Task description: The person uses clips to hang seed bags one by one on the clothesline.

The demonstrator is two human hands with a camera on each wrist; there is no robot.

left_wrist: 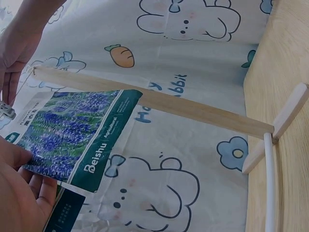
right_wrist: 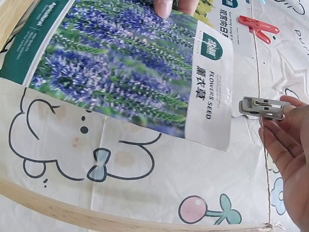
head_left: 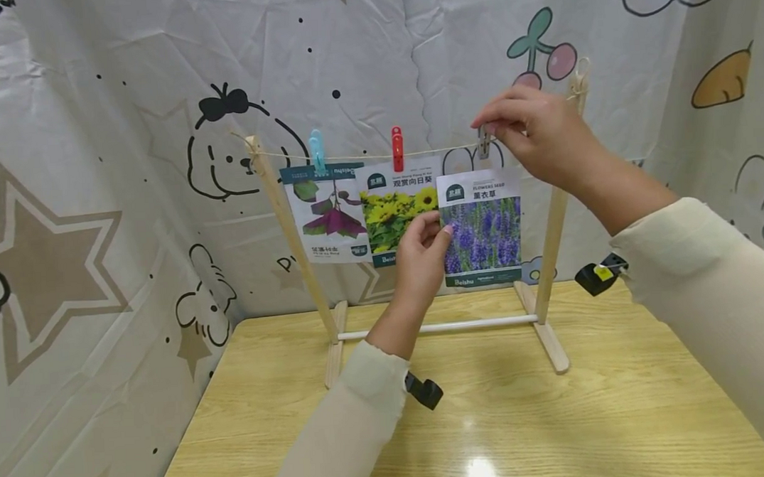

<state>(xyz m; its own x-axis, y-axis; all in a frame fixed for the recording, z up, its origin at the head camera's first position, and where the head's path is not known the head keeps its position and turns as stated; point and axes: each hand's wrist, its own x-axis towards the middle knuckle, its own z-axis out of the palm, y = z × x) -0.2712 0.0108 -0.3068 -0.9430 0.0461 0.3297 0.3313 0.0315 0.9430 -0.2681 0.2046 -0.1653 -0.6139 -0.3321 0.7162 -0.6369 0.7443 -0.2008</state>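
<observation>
My left hand pinches a seed packet with purple flowers by its left edge, thumb in front and fingers behind. The packet hangs upright just below the string, its top edge apart from it. At the string's right part, my right hand pinches a grey clothespin between thumb and fingers. In the right wrist view, the clothespin lies across the string, a short gap from the packet's top edge. A sunflower seed packet hangs beside my left hand, partly covered by it.
A red clothespin clips the sunflower packet; a blue clothespin clips another packet at left. Wooden posts on feet, joined by a white rod, stand on the table. Behind hangs a printed curtain.
</observation>
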